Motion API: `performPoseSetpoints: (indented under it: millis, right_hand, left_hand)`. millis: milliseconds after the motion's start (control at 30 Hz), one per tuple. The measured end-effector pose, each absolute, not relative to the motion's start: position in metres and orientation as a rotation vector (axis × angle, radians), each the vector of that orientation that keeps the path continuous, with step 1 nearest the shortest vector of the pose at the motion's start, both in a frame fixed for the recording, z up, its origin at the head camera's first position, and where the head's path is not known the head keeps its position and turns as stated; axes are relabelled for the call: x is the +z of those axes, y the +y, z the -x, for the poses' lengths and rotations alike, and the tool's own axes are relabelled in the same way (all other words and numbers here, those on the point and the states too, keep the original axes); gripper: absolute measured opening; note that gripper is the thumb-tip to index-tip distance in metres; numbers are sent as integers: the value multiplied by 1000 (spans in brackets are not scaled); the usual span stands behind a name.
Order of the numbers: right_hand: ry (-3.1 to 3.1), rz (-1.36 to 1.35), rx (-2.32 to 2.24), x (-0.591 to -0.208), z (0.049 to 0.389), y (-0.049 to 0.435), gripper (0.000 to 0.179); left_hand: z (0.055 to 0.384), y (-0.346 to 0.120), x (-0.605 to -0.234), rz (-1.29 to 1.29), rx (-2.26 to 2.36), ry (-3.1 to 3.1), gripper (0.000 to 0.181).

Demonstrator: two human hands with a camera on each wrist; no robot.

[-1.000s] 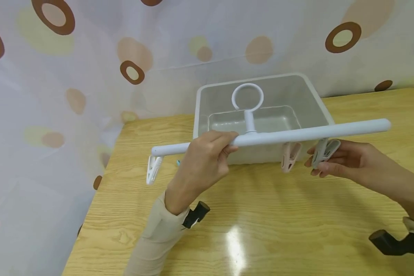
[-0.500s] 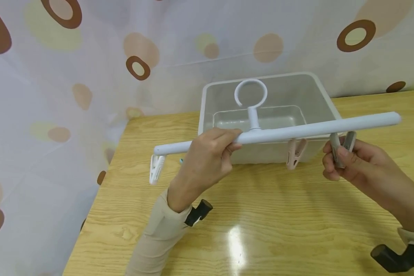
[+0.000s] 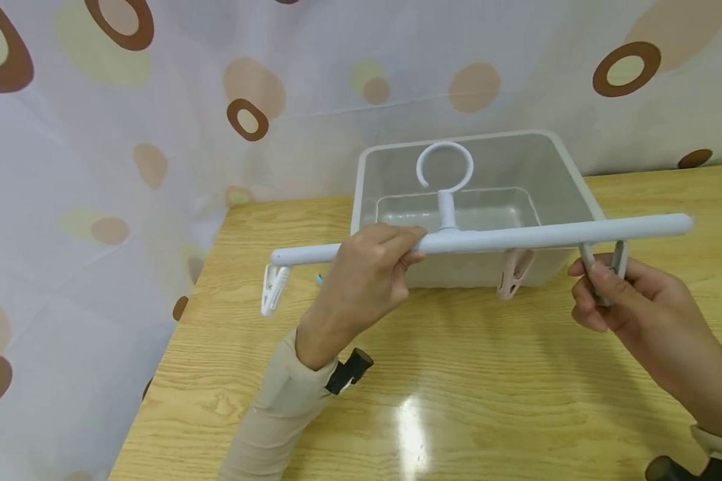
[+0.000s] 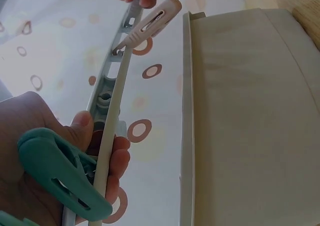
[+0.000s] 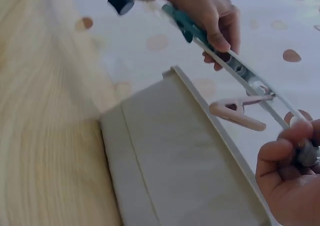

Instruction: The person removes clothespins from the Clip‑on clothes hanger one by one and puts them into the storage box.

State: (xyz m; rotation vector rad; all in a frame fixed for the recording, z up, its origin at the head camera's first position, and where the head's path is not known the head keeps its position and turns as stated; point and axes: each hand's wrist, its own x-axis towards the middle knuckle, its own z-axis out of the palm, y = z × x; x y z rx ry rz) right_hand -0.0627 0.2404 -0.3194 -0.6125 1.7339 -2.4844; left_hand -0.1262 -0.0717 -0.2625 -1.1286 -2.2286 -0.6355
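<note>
In the head view my left hand grips the bar of a white clip hanger, just left of its ring-shaped hook. Thumb and fingers of my right hand pinch a grey clothespin whose top meets the bar's underside toward the right end. A pale pink clothespin hangs between my hands, and a white one hangs at the left end. The left wrist view shows a teal clothespin beside my left palm and the slotted underside of the bar.
Behind the hanger a translucent plastic bin stands on the wooden table, its inside visible over the bar. A curtain with round patterns hangs along the back and left. The table's left edge runs beside it.
My right hand has slid right with the grey clothespin, away from the pink one, and the clothespin has turned. The bar's right end rose, then dropped back. My left hand keeps its grip.
</note>
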Motion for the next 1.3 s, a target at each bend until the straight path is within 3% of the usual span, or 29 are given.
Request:
performPoseSetpoints:
  millis: [267,467,600,700,833,1067,1300]
  right_hand:
    - [3208,463,-1588,-300,54,233,15]
    - [3413,569,-1187,-291,57,245,10]
    - [3576,655,-908,-290,62,252,38]
    - [3616,662,-851,-292,64,255,40]
    - [3530,556,-926,-293,62,255,10]
    - [3387,653,-1015,-292,55,271,4]
    - [3308,686,-1258,-297,54,290,59]
  left_hand:
    - [124,-71,-260,1095,-616,-2259,14]
    - [122,-69,-259,1083,-629,-2338,15]
    - [121,-67,-261,1047,-640,-2402,18]
    - [121,-67,-262,1018,-620,-2434,18]
    - [122,-66,-262,1035,-619,-2439,19]
    - [123,-63,-262,1067,-652,-2437,18]
    - [121,-60,-262,1077,-665,-2461,18]
